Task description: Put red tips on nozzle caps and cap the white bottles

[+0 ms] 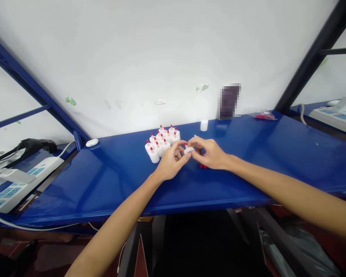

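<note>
Between both hands is a white round nozzle cap [189, 150] with a small red tip. My left hand [170, 159] grips it from the left with thumb and fingers. On the opposite side, my right hand [206, 153] pinches the same cap. Small red pieces [203, 166] lie on the table just below my right hand. To the left of my hands stands a cluster of several white bottles [158, 148] with red-tipped nozzles. Something small and white shows just behind my right hand, mostly hidden.
A white cylindrical container [204, 125] stands near the wall on the blue table [112, 184]. At the back right lies a clear bag with red pieces [264, 115]. A white oval case [92, 142] sits at the back left. Power strips [31, 181] lie beyond the table's left end.
</note>
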`<state>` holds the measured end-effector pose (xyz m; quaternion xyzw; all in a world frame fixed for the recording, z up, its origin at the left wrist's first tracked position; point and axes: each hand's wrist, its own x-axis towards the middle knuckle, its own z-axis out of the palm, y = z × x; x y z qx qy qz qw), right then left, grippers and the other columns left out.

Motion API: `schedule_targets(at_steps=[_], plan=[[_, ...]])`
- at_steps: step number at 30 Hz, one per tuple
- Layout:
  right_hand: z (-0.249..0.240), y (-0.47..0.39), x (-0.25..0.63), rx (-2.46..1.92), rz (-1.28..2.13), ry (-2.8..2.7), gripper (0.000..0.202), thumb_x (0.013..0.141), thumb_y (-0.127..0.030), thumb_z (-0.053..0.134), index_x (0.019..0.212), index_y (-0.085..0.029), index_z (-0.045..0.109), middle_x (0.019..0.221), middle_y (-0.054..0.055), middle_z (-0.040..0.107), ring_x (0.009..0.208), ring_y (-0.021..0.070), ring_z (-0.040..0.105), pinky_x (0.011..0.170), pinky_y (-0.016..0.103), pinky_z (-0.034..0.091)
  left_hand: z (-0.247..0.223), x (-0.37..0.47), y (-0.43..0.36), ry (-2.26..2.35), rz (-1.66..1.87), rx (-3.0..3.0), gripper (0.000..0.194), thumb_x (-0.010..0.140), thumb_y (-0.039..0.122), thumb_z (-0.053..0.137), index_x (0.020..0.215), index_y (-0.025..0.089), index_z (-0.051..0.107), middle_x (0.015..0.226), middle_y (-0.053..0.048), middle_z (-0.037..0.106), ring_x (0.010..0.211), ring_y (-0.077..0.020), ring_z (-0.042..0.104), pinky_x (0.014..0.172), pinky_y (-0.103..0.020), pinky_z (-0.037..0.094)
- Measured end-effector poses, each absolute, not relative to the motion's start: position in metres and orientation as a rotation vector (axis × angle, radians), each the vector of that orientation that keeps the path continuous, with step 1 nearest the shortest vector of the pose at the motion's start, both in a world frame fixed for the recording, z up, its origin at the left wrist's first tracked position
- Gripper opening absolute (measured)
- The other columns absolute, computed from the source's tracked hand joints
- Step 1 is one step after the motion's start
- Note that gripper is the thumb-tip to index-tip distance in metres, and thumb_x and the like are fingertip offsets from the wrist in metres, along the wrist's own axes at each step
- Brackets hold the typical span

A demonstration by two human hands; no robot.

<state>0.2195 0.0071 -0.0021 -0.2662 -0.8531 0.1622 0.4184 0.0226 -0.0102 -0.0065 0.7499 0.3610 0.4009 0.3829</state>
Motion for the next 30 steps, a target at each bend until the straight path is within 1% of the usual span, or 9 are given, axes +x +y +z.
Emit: schedule_targets(at_steps=[4,6,9,12,15,18,22,27,30], plan=[[-0.001,0.004,0.221,-0.631,0.423,-2.202,0.014,0.091,-0.026,0.055,0.104,-0.023,0.055,0.079,-0.002,0.065,0.052,0.0099,0.054,0.053,0.024,0.043,-0.010,0.021,-0.008,0.967,0.960,2.190,0.029,0.096,0.039,0.047,0.113,0.016,0.052,0.077,0.002,0.051,0.059,-0.0109,0.043,0.058,-0.026,0.037],[-0.001,0.002,0.222,-0.555,0.469,-2.262,0.020,0.091,-0.029,0.056,0.110,-0.023,0.054,0.088,0.000,0.067,0.056,0.0106,0.058,0.056,0.024,0.046,-0.011,0.019,-0.007,0.970,0.962,2.339,0.021,0.095,0.036,0.046,0.103,0.017,0.051,0.077,0.001,0.052,0.063,-0.0135,0.044,0.062,-0.028,0.038],[0.001,0.002,0.224,-0.484,0.515,-2.298,0.025,0.091,-0.033,0.056,0.114,-0.023,0.053,0.094,0.002,0.068,0.060,0.0116,0.061,0.058,0.025,0.048,-0.012,0.017,-0.006,0.963,0.958,2.472,0.020,0.095,0.037,0.041,0.089,0.019,0.047,0.078,-0.001,0.052,0.069,-0.0163,0.046,0.066,-0.032,0.037],[0.001,0.008,0.225,-0.614,0.440,-2.215,0.019,0.092,-0.034,0.053,0.107,-0.022,0.056,0.079,0.000,0.067,0.060,0.0136,0.059,0.061,0.027,0.046,-0.011,0.015,-0.006,0.939,0.965,2.483,0.028,0.097,0.041,0.034,0.079,0.020,0.042,0.073,0.000,0.048,0.066,-0.0159,0.043,0.064,-0.032,0.033],[0.001,0.021,0.229,-0.870,0.269,-2.137,0.012,0.091,-0.030,0.053,0.093,-0.021,0.060,0.064,-0.002,0.063,0.058,0.0148,0.057,0.070,0.030,0.043,-0.010,0.014,-0.006,0.913,0.954,2.453,0.029,0.094,0.040,0.036,0.073,0.021,0.035,0.066,0.002,0.039,0.061,-0.0140,0.036,0.059,-0.031,0.028],[-0.001,0.038,0.236,-1.142,0.219,-2.122,0.015,0.088,-0.027,0.052,0.081,-0.019,0.064,0.055,-0.003,0.058,0.051,0.0138,0.051,0.066,0.030,0.039,-0.008,0.012,-0.006,0.876,0.925,2.409,0.029,0.093,0.039,0.037,0.072,0.021,0.032,0.065,0.003,0.036,0.061,-0.0133,0.034,0.059,-0.030,0.027],[-0.007,0.055,0.247,-1.391,0.245,-2.125,0.017,0.086,-0.026,0.053,0.079,-0.019,0.067,0.058,0.000,0.061,0.054,0.0158,0.053,0.057,0.029,0.035,-0.006,0.009,-0.005,0.847,0.901,2.395,0.029,0.095,0.041,0.034,0.074,0.021,0.033,0.068,0.002,0.039,0.062,-0.0138,0.036,0.059,-0.030,0.029],[-0.010,0.059,0.250,-1.409,0.269,-2.154,0.017,0.085,-0.026,0.054,0.083,-0.019,0.070,0.058,0.000,0.061,0.055,0.0161,0.055,0.057,0.028,0.037,-0.006,0.005,-0.001,0.962,1.023,2.502,0.023,0.094,0.039,0.035,0.083,0.020,0.042,0.074,-0.001,0.048,0.066,-0.0161,0.043,0.064,-0.031,0.035],[-0.010,0.057,0.248,-1.370,0.281,-2.175,0.019,0.086,-0.028,0.054,0.084,-0.019,0.070,0.058,0.000,0.061,0.053,0.0151,0.054,0.056,0.028,0.037,-0.007,0.003,0.002,1.012,1.173,2.515,0.025,0.094,0.041,0.035,0.081,0.021,0.042,0.074,-0.002,0.049,0.066,-0.0166,0.044,0.065,-0.032,0.038]])
